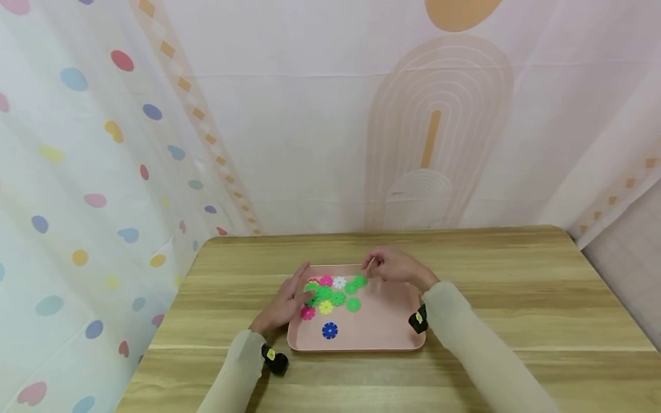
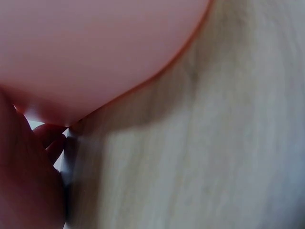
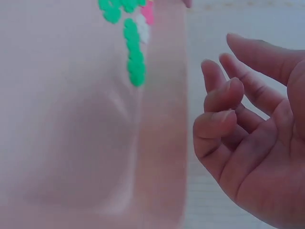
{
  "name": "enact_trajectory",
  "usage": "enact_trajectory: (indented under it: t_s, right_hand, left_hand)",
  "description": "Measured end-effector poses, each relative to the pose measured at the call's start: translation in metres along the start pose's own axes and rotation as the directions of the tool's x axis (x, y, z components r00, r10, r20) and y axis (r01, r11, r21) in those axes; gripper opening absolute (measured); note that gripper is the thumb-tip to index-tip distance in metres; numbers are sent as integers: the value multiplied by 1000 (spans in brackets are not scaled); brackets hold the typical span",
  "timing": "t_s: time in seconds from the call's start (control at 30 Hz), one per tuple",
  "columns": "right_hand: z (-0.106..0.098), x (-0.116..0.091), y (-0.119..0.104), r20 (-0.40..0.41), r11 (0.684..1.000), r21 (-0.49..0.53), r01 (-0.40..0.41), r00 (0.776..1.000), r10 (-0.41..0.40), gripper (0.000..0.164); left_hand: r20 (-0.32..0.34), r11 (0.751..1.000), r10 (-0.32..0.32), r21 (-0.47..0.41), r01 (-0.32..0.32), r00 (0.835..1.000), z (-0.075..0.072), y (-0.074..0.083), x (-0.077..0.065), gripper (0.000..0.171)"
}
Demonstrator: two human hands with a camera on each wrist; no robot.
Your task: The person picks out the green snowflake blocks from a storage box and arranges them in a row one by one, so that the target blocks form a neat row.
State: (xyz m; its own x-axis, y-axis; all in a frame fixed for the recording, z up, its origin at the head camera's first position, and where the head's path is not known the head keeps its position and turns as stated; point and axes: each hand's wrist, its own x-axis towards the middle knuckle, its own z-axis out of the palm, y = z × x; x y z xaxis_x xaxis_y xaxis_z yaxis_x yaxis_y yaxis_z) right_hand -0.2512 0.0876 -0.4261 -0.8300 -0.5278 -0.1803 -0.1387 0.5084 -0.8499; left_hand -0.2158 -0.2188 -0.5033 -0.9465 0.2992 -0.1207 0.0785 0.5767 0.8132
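Observation:
A shallow pink tray [image 1: 384, 321] holds several notched plastic discs, mostly green discs [image 1: 323, 293] clustered at its left. My left hand [image 1: 281, 307] lies along the tray's left rim with fingers stretched out and the thumb reaching in over the green discs. Over the far rim hovers my right hand [image 1: 395, 266], close to a pair of overlapping green discs [image 1: 356, 283]. In the right wrist view its fingers [image 3: 214, 126] are loosely bent with nothing between them, and a row of green discs [image 3: 134, 52] lies inside the tray beside it.
Also in the tray are a blue disc [image 1: 330, 330] near the front, a yellow disc [image 1: 326, 307], a white disc [image 1: 339, 282] and pink discs [image 1: 307, 313]. The tray stands on a wooden table [image 1: 506, 321]; a patterned curtain [image 1: 310, 143] hangs behind it.

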Motion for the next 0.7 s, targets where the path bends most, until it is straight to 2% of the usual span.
enact_trajectory:
  t_s: [0.1,0.23,0.37,0.57,0.7]
  right_hand:
    - [10,6,1,64,999,37,-38,997,36,24]
    - [22,12,4,160,991,75,-109,982,96,27]
    - [29,15,8,208,988,58,-143,970,128,29]
    - [40,14,14,197,996,-14,-92,976,93,28]
    - [47,13,17,187,999,-1,-46,981,45,24]
  left_hand:
    - [5,1000,-4,-6,4,1000,-1,0,0,71]
    - [9,1000,-1,5,1,1000,-2,0,-1,71]
    - [11,1000,-4,1,4,1000,-2,1,-1,71]
    - [11,1000,20,16,-20,1000,-1,0,-1,71]
    - [4,998,48,45,-48,999,-3,-1,-2,71]
